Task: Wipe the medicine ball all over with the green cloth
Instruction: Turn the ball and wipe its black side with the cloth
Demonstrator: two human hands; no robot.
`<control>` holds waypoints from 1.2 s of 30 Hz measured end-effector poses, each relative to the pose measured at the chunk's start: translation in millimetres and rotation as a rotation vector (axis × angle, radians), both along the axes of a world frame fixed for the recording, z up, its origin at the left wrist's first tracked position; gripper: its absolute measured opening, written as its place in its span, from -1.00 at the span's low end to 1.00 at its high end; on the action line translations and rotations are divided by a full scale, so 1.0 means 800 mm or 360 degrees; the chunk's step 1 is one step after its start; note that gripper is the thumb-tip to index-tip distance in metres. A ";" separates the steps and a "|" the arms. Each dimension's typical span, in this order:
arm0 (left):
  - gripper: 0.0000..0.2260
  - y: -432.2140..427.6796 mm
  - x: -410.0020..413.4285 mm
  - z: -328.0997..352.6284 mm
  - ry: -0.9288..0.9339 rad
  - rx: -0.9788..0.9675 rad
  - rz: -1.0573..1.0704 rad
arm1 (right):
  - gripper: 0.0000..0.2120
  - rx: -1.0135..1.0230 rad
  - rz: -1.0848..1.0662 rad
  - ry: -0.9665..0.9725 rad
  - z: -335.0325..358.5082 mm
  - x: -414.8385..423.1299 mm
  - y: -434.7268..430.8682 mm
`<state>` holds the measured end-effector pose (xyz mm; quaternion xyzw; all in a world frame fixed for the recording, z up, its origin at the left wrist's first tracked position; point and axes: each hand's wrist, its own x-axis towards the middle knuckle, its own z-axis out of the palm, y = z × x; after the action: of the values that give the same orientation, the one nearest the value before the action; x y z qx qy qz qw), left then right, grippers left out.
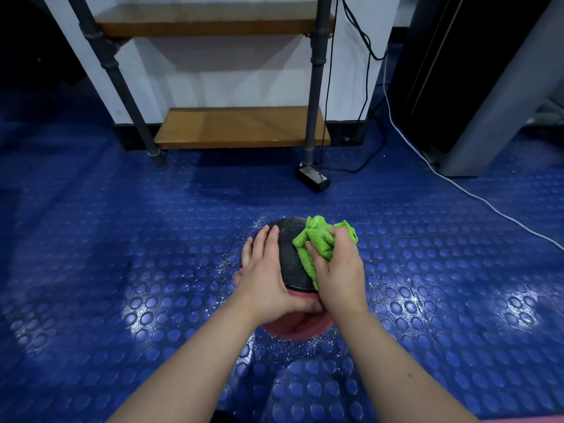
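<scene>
Medicine ball (288, 257), where is it? — QA

On the blue studded floor (122, 239), right in front of me on the head feed, between the two hands. Black grainy top, pink lower part toward the camera. — op

Hands? — QA

Apart, one on each side. Left hand (268, 276) lies flat on the ball's left side, fingers straight, bracing it, gripping nothing. Right hand (338, 270) has its fingers curled round the bunched green cloth (317, 239) and presses it on the ball's upper right. — op

Progress? — QA

My guess is mid-wipe. White specks (283, 231) show on the bare black top and on the floor around the ball. The underside is hidden, so I can't tell its state. — op

Risks? — QA

One, the ball rolls. It's round, the floor is shiny and only a flat palm steadies it, so a hard push from the cloth side could send it left or toward the shelf unit (241, 126). Two, missed patches. The cloth is wadded, so little of it touches. The area under the left palm and the bottom get skipped unless I have the ball turned. Three, the specks on the floor could stick to the ball when it's rolled. The black power brick (314, 178) and cables lie beyond, well apart, low worry. — op
</scene>
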<state>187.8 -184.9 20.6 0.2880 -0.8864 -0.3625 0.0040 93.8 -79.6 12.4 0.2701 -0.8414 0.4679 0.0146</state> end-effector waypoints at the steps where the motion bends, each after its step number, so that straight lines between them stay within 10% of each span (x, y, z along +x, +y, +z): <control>1: 0.41 0.000 -0.001 0.000 -0.0001 -0.0005 -0.0005 | -0.73 -0.0021 -0.0014 -0.0025 -0.001 0.000 0.000; 15: 0.39 0.000 0.004 -0.002 -0.0008 -0.0084 -0.0068 | -0.73 0.0063 -0.0214 -0.0615 0.017 -0.046 -0.003; 22: 0.41 0.009 -0.001 0.005 -0.0103 -0.0016 0.0066 | -0.77 0.0055 -0.0114 -0.0408 0.022 -0.007 0.007; 28: -0.05 0.008 -0.020 0.002 -0.0040 -0.0010 0.0174 | -0.77 0.0117 0.0184 -0.0202 0.006 0.044 0.020; 36: 0.31 0.019 -0.009 -0.006 -0.0049 -0.0062 0.0175 | -0.68 0.0106 0.0009 -0.0259 0.008 0.024 0.020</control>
<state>180.9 -169.6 15.5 0.3416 -0.8760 -0.3400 0.0158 113.4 -64.0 18.9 0.2341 -0.8541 0.4600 -0.0642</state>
